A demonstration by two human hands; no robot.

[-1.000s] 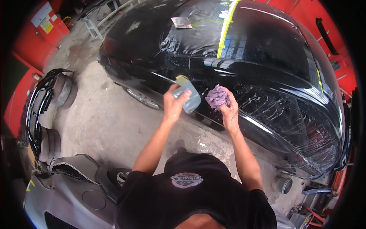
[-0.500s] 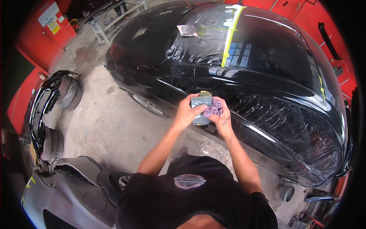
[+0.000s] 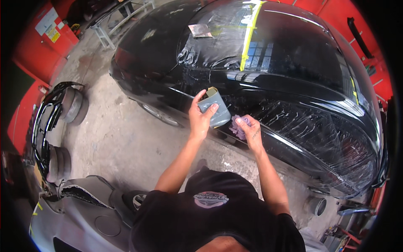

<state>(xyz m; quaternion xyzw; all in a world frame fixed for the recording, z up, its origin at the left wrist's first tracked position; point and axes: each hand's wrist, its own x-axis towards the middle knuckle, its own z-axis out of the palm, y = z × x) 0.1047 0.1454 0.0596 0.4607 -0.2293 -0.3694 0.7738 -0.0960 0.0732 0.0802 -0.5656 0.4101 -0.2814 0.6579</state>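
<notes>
My left hand [image 3: 200, 117] is closed around a smooth grey curved shell [image 3: 219, 112], shaped like a side-mirror cover. Its upper end is hollow with a yellowish edge, and my thumb presses on its outer face. Just to the right, my right hand [image 3: 253, 133] pinches a crumpled purple cloth [image 3: 237, 127] between thumb and fingers. A small gap separates the cloth from the shell. Both are held in the air in front of the side of a black car [image 3: 147, 67].
Plastic film [image 3: 331, 134] covers the car's near rear side, and yellow tape [image 3: 248, 42] crosses its glass. A flat sheet [image 3: 200, 30] lies on the covering. Left are a black bumper frame [image 3: 38, 138] against stacked tyres and a grey bumper [image 3: 84, 214]; right, a bucket [image 3: 317, 206].
My right hand has drawn the cloth away from the shell, moving right and down. My left hand has turned and lifted the shell slightly, so its broad side shows.
</notes>
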